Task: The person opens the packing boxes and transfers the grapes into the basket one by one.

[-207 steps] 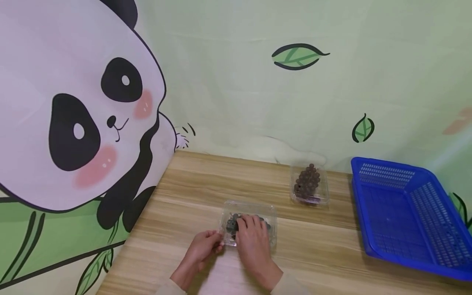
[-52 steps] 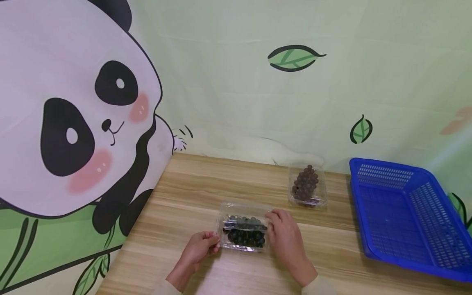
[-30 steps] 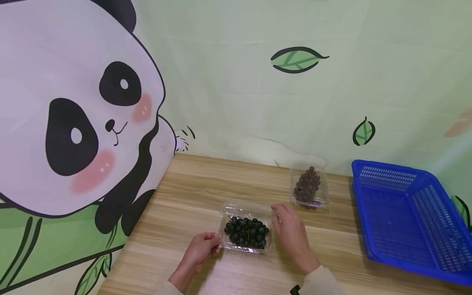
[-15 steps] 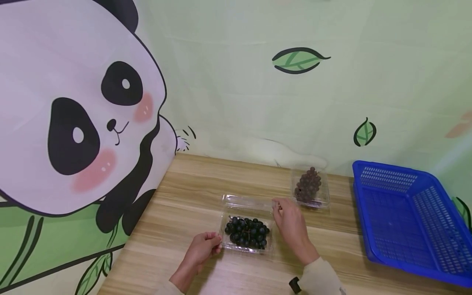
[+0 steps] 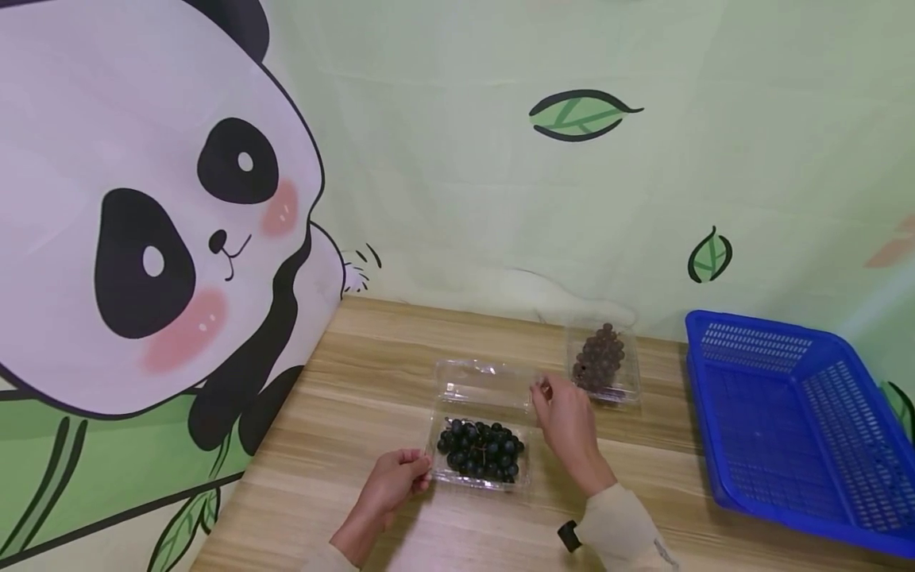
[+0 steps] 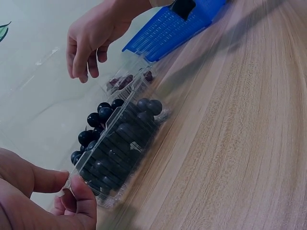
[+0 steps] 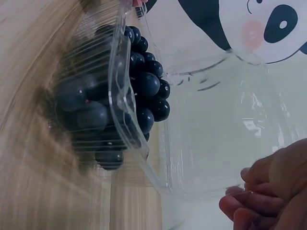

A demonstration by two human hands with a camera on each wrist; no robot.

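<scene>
A clear plastic clamshell box holding a bunch of dark grapes rests on the wooden table. Its transparent lid stands raised on the far side, the grapes uncovered. My left hand pinches the box's left rim between thumb and fingers, as the left wrist view shows up close. At the lid's right edge, my right hand pinches the thin plastic with thumb and fingertips. The right wrist view shows the lid spread out from the hinge beside the grapes.
A second clear box with reddish-brown grapes sits behind, close to my right hand. On the right stands a large blue plastic basket. A fabric backdrop with a panda and leaves rises along the table's back edge.
The lid has swung up and away from over the grapes toward the back. My right hand moved from atop the box to its right side, then farther back with the lid.
</scene>
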